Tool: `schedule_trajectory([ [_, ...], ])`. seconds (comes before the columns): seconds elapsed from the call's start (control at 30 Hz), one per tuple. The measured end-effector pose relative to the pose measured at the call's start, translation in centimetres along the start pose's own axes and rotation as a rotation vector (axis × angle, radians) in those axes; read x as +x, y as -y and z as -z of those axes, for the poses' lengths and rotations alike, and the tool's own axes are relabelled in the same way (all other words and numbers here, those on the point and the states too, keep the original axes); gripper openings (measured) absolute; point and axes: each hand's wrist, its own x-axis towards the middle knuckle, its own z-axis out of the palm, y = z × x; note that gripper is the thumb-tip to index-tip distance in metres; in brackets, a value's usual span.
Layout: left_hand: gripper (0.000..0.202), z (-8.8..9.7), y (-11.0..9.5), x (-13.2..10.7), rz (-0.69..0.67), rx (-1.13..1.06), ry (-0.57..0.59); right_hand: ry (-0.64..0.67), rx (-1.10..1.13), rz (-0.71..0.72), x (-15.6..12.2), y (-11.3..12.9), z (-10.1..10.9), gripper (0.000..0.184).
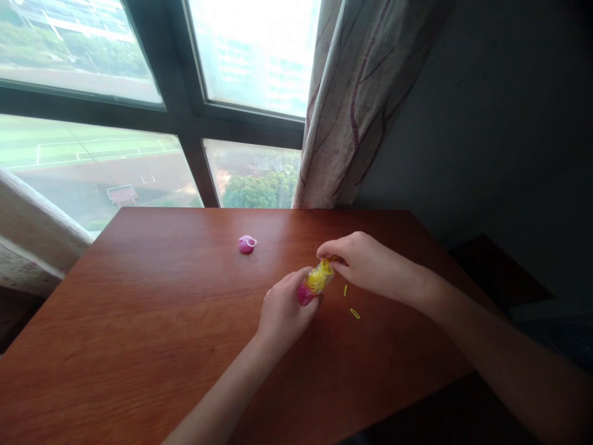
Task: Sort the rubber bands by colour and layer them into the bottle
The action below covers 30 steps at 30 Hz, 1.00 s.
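My left hand (pixel 286 309) is wrapped round a small clear container (pixel 319 278) with a pink base, packed with yellow rubber bands. The container lies tilted, its mouth toward the upper right. At that mouth, my right hand (pixel 361 262) pinches some yellow rubber bands (pixel 332 258) between thumb and fingers; how many is hidden. Below my right hand, one loose yellow band (pixel 345 290) lies on the table, and a second yellow band (pixel 354 314) sits a little nearer to me. Farther back rests a round pink lid (pixel 246 243) with a white loop.
Everything lies on a brown wooden table (pixel 152 321). A dark-framed window (pixel 178 117) stands behind its far edge, with a patterned curtain (pixel 352 111) at the right and another curtain (pixel 32 228) at the left. A dark wall (pixel 486 123) is on the right.
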Motion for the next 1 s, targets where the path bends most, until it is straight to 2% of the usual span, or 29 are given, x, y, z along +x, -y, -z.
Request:
schedule_trajectory([
  [0.4, 0.036, 0.1, 0.1, 0.1, -0.015, -0.12, 0.012, -0.196, 0.186, 0.018, -0.8, -1.0, -1.4, 0.022],
  [0.6, 0.037, 0.1, 0.1, 0.1, -0.013, -0.129, 0.015, -0.214, 0.201, 0.029, -1.2, -1.3, -1.8, 0.022],
  [0.8, 0.037, 0.0, 0.1, 0.1, -0.032, -0.16, 0.005, -0.243, 0.251, 0.033, -1.1, -1.2, -2.1, 0.045],
  [1.0, 0.038, 0.1, -0.1, 0.0, -0.082, -0.188, -0.015, -0.204, 0.173, 0.069, -0.8, -0.4, -1.5, 0.048],
])
